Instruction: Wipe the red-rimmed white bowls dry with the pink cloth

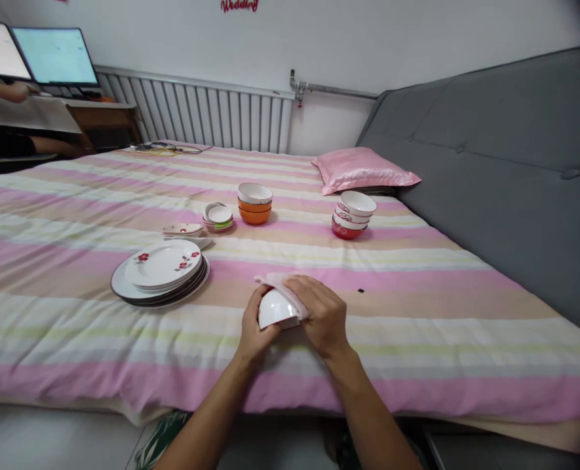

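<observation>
A white bowl (274, 309) is held tilted above the striped bed, near its front edge. My left hand (253, 329) grips the bowl's left side, thumb along the lower rim. On the bowl's right side, my right hand (322, 312) presses a pale pink cloth (294, 294) against it, fingers closed over the cloth. Part of the cloth sticks out over the top of the bowl towards my left fingers. The side of the bowl under the cloth and right hand is hidden.
Left on the striped bedspread (407, 365) are stacked plates (165, 264), small dishes (182, 229) and little bowls (219, 215). Farther back stand orange-and-white bowls (255, 207) and red-and-white bowls (353, 219). A pink pillow (361, 168) lies by the grey headboard (490, 130). Another person's arm (0, 88) is far left.
</observation>
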{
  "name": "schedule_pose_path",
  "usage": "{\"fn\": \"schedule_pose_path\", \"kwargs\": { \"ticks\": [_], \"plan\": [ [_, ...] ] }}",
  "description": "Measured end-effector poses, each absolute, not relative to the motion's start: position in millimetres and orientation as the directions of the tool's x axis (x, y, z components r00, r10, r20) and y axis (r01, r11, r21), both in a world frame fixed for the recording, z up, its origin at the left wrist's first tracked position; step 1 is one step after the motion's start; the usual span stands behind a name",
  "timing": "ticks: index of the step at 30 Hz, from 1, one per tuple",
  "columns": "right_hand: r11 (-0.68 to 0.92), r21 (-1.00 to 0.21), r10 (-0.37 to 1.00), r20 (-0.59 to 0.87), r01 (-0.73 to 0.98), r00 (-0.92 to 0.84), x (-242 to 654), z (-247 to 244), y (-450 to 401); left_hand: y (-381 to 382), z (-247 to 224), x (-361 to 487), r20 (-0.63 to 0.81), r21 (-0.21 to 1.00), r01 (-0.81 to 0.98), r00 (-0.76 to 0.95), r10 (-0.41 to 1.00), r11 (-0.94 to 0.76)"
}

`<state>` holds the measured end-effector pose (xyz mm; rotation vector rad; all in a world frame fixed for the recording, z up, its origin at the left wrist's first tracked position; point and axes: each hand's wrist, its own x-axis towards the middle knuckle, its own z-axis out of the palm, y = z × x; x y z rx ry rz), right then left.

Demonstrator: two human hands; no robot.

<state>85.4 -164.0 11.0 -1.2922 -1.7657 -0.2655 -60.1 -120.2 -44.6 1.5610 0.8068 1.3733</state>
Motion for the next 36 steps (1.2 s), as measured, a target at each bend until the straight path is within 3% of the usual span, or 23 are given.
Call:
{"fn": "schedule_pose_path", "kwargs": {
  "ticks": [8, 19, 31, 36],
  "plan": [
    [0.398, -0.527, 0.717, 0.689, 0.751, 0.104, 89.9, 6.4, -160.5, -120.3, -37.0, -55.0, 0.396, 0.918, -0.114, 0.191, 0.898, -0.381],
    [0.330, -0.814, 0.821, 0.497, 0.477, 0.280, 98.6, -19.6, -147.7, -118.0, -43.3, -55.5, 0.400, 0.911, -0.183, 0.171, 0.900, -0.370],
    [0.191, -0.908, 0.888, 0.322, 0.374, 0.327, 102.4, -41.0, -139.2, -120.4, -42.0, -55.6, 0.327, 0.934, -0.197, 0.128, 0.936, -0.299],
    [0.244, -0.894, 0.869, 0.373, 0.376, 0.325, 102.2, -44.3, -138.6, -118.5, -45.5, -56.4, 0.377, 0.919, -0.180, 0.137, 0.916, -0.351]
  ]
}}
